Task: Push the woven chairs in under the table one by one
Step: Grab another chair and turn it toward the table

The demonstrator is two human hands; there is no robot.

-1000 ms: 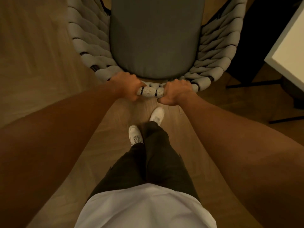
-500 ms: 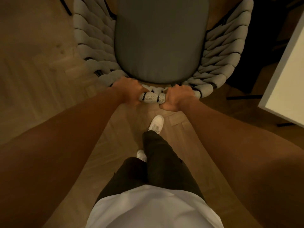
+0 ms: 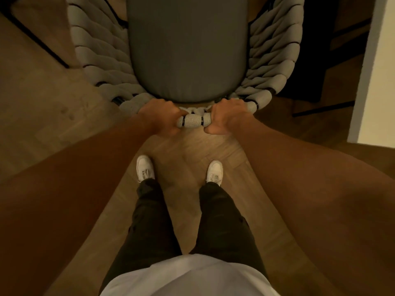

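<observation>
A woven chair (image 3: 100, 60) with thick grey rope sides and a dark grey seat cushion (image 3: 188, 50) fills the top middle of the view, seen from behind and above. My left hand (image 3: 159, 116) and my right hand (image 3: 226, 117) both grip the top rail of its backrest (image 3: 193, 120), a hand's width apart. A white table edge (image 3: 376, 71) runs along the right side. The chair's front is cut off by the top of the frame.
My two white shoes (image 3: 145, 167) stand apart on the wooden parquet floor (image 3: 42, 103) just behind the chair. Thin dark legs of other furniture (image 3: 38, 37) show at top left and black ones (image 3: 320, 107) at right under the table.
The chair has shifted a little down and right in view while both hands keep their grip. My feet moved from one behind the other to side by side. The white table edge turned more upright.
</observation>
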